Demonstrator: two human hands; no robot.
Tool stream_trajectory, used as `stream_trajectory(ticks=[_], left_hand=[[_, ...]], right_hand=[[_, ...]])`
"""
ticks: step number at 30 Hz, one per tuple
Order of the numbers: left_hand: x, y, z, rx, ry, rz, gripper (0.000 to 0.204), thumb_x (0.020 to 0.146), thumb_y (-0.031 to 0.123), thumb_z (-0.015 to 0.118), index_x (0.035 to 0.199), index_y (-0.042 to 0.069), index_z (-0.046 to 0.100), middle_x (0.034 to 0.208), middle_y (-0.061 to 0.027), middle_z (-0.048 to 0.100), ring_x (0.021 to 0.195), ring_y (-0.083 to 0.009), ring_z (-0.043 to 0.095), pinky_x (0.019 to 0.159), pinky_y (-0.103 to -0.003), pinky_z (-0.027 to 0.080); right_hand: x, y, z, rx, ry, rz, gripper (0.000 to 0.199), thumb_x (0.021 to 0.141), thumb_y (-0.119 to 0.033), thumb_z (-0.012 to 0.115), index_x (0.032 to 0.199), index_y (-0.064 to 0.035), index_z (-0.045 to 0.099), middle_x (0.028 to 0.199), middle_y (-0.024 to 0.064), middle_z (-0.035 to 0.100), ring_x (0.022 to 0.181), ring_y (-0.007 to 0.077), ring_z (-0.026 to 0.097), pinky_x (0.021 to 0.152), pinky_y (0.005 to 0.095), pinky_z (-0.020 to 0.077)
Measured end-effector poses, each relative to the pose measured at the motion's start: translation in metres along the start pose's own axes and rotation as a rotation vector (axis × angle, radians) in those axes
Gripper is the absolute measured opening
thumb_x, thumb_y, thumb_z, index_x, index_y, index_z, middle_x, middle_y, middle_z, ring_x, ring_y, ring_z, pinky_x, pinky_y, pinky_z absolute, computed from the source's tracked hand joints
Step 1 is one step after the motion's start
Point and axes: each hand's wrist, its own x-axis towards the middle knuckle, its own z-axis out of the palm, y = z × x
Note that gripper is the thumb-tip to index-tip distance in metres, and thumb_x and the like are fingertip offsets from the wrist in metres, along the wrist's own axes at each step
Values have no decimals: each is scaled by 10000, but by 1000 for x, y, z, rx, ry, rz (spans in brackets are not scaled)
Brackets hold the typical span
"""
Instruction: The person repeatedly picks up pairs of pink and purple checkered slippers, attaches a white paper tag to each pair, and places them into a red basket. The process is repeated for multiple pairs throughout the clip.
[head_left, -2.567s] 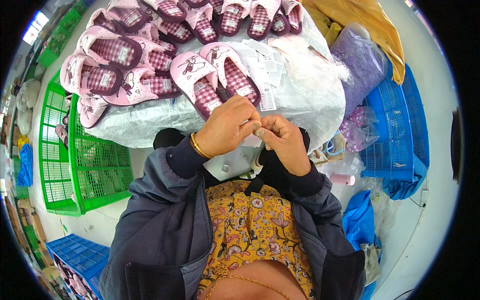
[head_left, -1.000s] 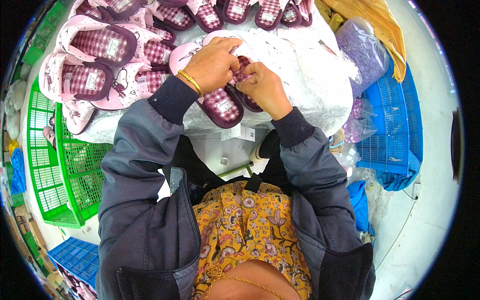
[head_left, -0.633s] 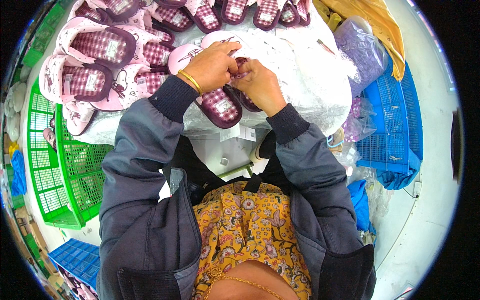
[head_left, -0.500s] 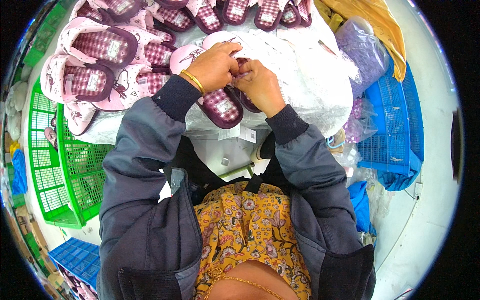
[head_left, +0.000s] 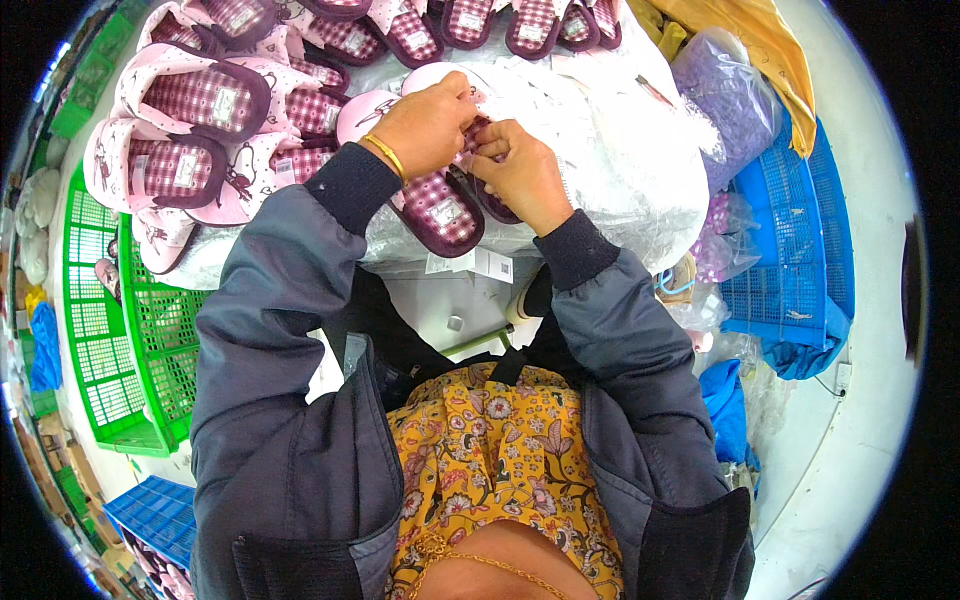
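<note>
A pair of pink slippers with plum checked insoles lies at the near edge of the white, plastic-covered work surface; the left slipper (head_left: 440,212) shows most of its sole bed, while the right slipper (head_left: 494,203) is largely covered by my hands. My left hand (head_left: 425,125), with a gold bangle at the wrist, is closed over the right slipper's upper, pinching near its opening. My right hand (head_left: 525,175) meets it there, thumb and fingers pressed together. What lies between the right fingertips is too small to make out. A white paper tag (head_left: 485,263) sticks out below the slippers.
Several matching slippers (head_left: 185,168) are heaped at the left and along the far side. Green baskets (head_left: 165,330) stand lower left and a blue basket (head_left: 785,260) right. A bag of purple material (head_left: 725,105) and yellow cloth (head_left: 770,40) sit far right.
Both hands stay at the slipper's opening with only small finger movements. The right fingers have shifted slightly, and the view has tilted a little.
</note>
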Motion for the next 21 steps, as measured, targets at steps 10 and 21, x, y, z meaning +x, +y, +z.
stream_trajectory(ticks=[10, 21], left_hand=[[-21, 15, -34, -220, 247, 159, 81, 824, 46, 621, 903, 31, 614, 1105, -140, 544, 1009, -308, 586, 869, -349, 483], [-73, 10, -12, 80, 355, 30, 136, 772, 114, 625, 859, 79, 723, 1295, -105, 577, 1228, -316, 501, 1050, -444, 370]], right_hand=[[-3, 1, 3, 593, -82, -75, 112, 932, -72, 647, 997, 16, 670, 892, 15, 663, 792, 69, 586, 732, 219, 479], [-23, -6, 15, 199, -126, -141, 213, 878, -53, 686, 1075, -34, 606, 820, -1, 641, 717, 55, 575, 639, 230, 468]])
